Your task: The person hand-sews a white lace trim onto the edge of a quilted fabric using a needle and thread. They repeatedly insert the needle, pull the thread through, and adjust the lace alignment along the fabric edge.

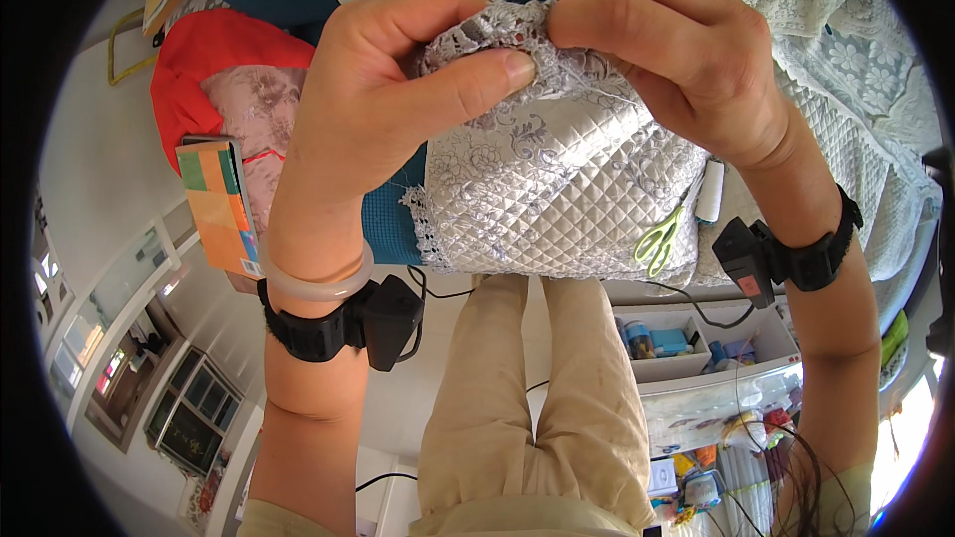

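Note:
My left hand (365, 89) grips a bunched, silvery-grey lace trim (515, 22), its thumb pressed flat on the near side. Against the trim's right end, my right hand (671, 45) has its fingers pinched together; whether a needle is between them is hidden. A thin pale thread (608, 88) runs from the lace toward the right palm. Below both hands spreads a white quilted cloth (515, 216) with grey floral embroidery and a lace border. Lime-green-handled scissors (660, 242) lie on its lower right part, beside a spool of white thread (710, 192).
At the left are a red cloth (201, 52), a pink patterned cushion (257, 104) and an orange-and-green book (216, 201). Lace-covered bedding (843, 112) fills the right. Open drawers (671, 369) with small items stand beside my legs. A black cable (694, 298) hangs under the cloth's edge.

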The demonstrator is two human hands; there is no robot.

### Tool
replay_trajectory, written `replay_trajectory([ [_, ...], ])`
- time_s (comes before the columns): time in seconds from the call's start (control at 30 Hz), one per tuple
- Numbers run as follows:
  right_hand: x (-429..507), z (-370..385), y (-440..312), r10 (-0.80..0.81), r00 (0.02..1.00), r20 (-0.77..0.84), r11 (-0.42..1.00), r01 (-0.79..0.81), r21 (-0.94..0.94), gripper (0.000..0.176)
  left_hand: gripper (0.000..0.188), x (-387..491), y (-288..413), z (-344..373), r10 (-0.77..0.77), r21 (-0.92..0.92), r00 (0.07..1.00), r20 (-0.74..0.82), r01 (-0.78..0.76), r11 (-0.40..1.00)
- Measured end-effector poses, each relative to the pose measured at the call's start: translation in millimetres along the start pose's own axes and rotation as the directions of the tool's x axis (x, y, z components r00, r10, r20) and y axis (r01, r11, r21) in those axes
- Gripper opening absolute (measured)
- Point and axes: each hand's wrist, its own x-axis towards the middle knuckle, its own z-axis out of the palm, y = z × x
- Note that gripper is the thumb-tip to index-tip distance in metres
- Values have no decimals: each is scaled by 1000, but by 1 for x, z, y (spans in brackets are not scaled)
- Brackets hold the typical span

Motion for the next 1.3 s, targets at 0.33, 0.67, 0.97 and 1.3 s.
replay_trajectory([
  [0.33, 6, 2, -39, 118, 989, 93, 993, -115, -41, 25, 14, 1, -2, -1, -53, -74, 998, 14, 54, 996],
  [0.67, 16, 20, -55, 93, 995, -33, 975, -98, -198, 32, 12, -4, 7, 5, -178, -306, 984, 9, 172, 936],
  [0.97, 25, 3, -68, 36, 999, -23, 979, -40, -199, 20, 11, -10, 8, 21, -190, -274, 981, -48, 170, 947],
  [1.3, -102, -198, -221, 871, 131, -473, 489, -152, 859, 13, 14, -11, 9, 28, -27, 118, 962, -271, 61, 991],
])
